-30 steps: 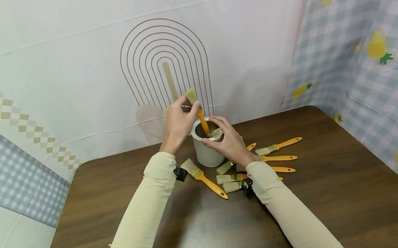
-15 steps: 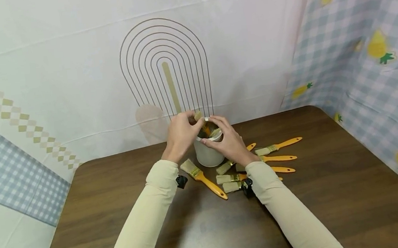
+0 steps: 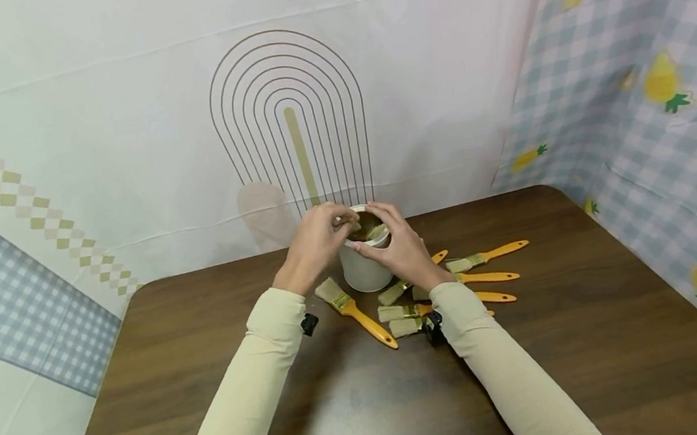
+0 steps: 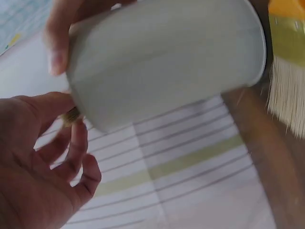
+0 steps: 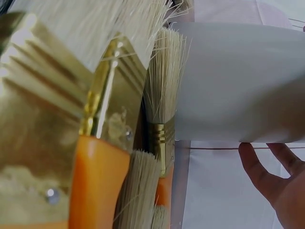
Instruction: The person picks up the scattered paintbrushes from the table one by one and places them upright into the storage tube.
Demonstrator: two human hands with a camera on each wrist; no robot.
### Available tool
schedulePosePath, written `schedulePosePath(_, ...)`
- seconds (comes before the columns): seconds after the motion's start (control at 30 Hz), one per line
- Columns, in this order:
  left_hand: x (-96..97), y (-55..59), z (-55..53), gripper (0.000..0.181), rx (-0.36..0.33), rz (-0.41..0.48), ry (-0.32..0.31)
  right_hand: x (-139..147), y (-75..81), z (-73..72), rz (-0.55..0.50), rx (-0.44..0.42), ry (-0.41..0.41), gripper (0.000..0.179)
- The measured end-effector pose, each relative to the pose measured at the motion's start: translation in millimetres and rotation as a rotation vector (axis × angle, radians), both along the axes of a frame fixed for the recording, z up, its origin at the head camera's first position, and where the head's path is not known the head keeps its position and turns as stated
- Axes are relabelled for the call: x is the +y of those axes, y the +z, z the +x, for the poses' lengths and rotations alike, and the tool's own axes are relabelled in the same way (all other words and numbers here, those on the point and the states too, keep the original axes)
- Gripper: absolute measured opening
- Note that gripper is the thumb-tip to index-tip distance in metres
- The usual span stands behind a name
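Observation:
Near the table's back edge stands a pale round can, its mouth facing up. My right hand holds it by the rim, thumb in front and fingers behind. At the left of the rim, my left hand pinches the bristle end of a paintbrush between thumb and fingers, as the left wrist view shows. That brush's handle is hidden inside the can. Another set of pale bristles shows within the mouth. Just left of the can lies a loose paintbrush, bristles toward the back.
Several more yellow-handled paintbrushes lie to the right of the can, partly under the right forearm. Their bristles come close to the can's base in the right wrist view. A patterned cloth hangs behind the brown table.
My left hand has lowered the paintbrush, handle first, into the can, from above the rim down to its edge. The right hand has stayed on the can.

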State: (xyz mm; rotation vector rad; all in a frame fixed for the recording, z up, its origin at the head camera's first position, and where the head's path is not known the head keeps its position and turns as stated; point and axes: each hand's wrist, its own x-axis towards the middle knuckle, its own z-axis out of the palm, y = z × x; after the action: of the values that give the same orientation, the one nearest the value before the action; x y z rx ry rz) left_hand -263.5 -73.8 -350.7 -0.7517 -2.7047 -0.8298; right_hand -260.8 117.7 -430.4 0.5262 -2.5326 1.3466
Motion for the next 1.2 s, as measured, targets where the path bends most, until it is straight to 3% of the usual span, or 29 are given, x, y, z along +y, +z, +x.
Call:
schedulePosePath(0.13, -8.8, 5.5, 2.1, 0.020, 0.040, -0.107, -0.085, 1, 0.2, -2.0, -0.010, 0.001, 0.007, 0.084)
schedulePosePath(0.23, -14.5, 7.0, 4.9, 0.031, 0.039, -0.117, -0.130, 3, 0.6, -4.1, -0.008, 0.006, 0.010, 0.082)
schedulePosePath(0.37, -22.9, 4.8, 9.4, 0.043, 0.015, -0.034, -0.162, 7, 2.1, -5.6, -0.001, 0.009, 0.028, 0.080)
schedulePosePath(0.5, -35.1, 0.9, 20.5, 0.045, 0.022, 0.098, -0.140, 8, 2.4, -6.8, -0.005, 0.006, 0.053, 0.080)
schedulePosePath(0.57, -41.8, -2.3, 31.1, 0.041, 0.021, 0.145, -0.085, 7, 1.3, -7.2, -0.012, 0.001, 0.064, 0.080)
schedulePosePath(0.67, -47.1, -9.4, 52.2, 0.033, -0.041, 0.197, 0.029, 8, 0.1, -7.2, -0.018, -0.003, 0.076, 0.080)
schedulePosePath(0.8, -44.5, -26.7, 71.9, 0.032, -0.164, 0.133, 0.206, 11, 0.9, -7.7, -0.028, 0.011, 0.075, 0.078)
schedulePosePath(0.9, -38.9, -44.7, 75.8, 0.031, -0.279, -0.033, 0.311, 14, 1.0, -7.7, -0.030, 0.022, 0.066, 0.077)
schedulePosePath(1.03, -31.2, -67.8, 74.4, 0.052, -0.389, -0.221, 0.406, 13, 0.5, -8.1, -0.016, 0.015, 0.062, 0.078)
schedulePosePath(1.2, -18.6, -86.3, 66.5, 0.064, -0.382, -0.293, 0.462, 10, 0.8, -7.1, -0.004, 0.014, 0.059, 0.079)
